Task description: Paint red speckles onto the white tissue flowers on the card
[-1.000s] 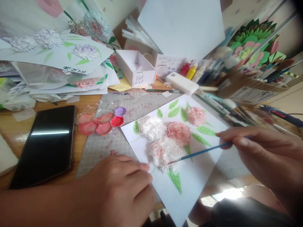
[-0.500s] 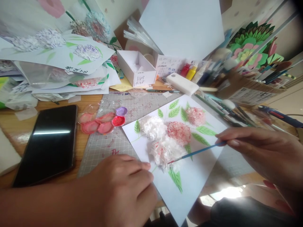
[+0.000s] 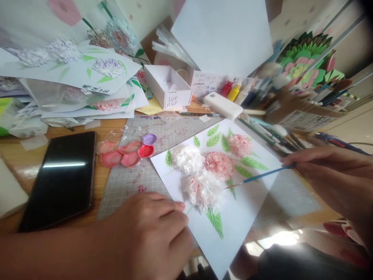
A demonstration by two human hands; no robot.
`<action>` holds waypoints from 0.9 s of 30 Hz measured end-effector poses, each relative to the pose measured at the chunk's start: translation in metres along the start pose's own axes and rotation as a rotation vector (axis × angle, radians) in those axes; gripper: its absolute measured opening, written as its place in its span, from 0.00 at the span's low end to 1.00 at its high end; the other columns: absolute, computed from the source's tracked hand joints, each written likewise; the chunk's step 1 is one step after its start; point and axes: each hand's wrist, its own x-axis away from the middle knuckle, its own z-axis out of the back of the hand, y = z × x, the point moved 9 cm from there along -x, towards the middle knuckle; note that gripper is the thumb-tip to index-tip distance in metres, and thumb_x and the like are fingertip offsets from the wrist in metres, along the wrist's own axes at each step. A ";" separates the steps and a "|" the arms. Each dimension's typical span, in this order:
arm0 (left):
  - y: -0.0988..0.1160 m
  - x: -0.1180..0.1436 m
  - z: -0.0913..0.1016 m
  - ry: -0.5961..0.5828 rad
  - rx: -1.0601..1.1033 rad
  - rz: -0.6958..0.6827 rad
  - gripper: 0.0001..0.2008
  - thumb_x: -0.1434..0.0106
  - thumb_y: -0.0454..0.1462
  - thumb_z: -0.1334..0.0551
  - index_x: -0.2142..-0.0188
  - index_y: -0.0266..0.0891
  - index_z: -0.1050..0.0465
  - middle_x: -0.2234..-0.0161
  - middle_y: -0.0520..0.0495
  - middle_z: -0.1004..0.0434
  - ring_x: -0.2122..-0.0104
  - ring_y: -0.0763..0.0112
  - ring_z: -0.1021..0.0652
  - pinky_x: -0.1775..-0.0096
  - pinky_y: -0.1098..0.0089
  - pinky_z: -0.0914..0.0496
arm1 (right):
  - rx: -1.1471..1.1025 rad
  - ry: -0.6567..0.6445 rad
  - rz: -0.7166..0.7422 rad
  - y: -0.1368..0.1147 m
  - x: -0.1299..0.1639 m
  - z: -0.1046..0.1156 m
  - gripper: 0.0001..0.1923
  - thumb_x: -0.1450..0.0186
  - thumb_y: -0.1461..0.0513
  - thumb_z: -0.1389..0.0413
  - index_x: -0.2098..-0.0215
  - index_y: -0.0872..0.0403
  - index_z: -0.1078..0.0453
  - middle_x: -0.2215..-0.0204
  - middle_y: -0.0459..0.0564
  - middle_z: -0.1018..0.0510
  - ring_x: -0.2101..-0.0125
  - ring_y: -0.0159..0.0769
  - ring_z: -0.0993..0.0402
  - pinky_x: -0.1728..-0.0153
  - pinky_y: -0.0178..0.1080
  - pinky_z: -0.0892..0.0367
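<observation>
Right hand pinches paintbrush | left hand half-curled at paper's edge, hold unclear | risk: a wrist dip could smear paint on green leaf

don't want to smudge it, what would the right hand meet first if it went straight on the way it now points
The brush in the right hand would likely meet the lower white flower first, though depth is unclear.

desk: yellow-brown, wood-grained | wall past the far edge: pale cream, scattered darker spots | light: bright white glare below the near edge, right of middle
</observation>
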 end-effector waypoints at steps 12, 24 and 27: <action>0.012 0.000 -0.016 0.025 -0.233 -0.206 0.17 0.50 0.38 0.25 0.73 0.40 0.34 0.78 0.54 0.32 0.77 0.69 0.26 0.79 0.68 0.29 | 0.078 -0.103 0.356 -0.094 0.000 -0.119 0.07 0.42 0.51 0.32 0.70 0.44 0.16 0.73 0.48 0.15 0.75 0.40 0.18 0.76 0.37 0.25; 0.017 -0.017 -0.033 -0.193 -0.124 -0.221 0.11 0.47 0.38 0.28 0.78 0.41 0.29 0.83 0.51 0.31 0.83 0.63 0.25 0.90 0.67 0.50 | 0.390 -0.398 0.655 -0.161 0.014 -0.208 0.08 0.38 0.60 0.42 0.69 0.47 0.19 0.68 0.48 0.14 0.72 0.39 0.21 0.69 0.41 0.29; 0.018 -0.021 -0.038 -0.301 -0.062 -0.215 0.12 0.44 0.44 0.26 0.75 0.43 0.24 0.81 0.51 0.26 0.82 0.62 0.23 0.91 0.66 0.52 | 0.408 -0.541 0.584 -0.178 0.011 -0.232 0.06 0.41 0.60 0.41 0.72 0.47 0.20 0.72 0.45 0.16 0.76 0.35 0.24 0.74 0.38 0.34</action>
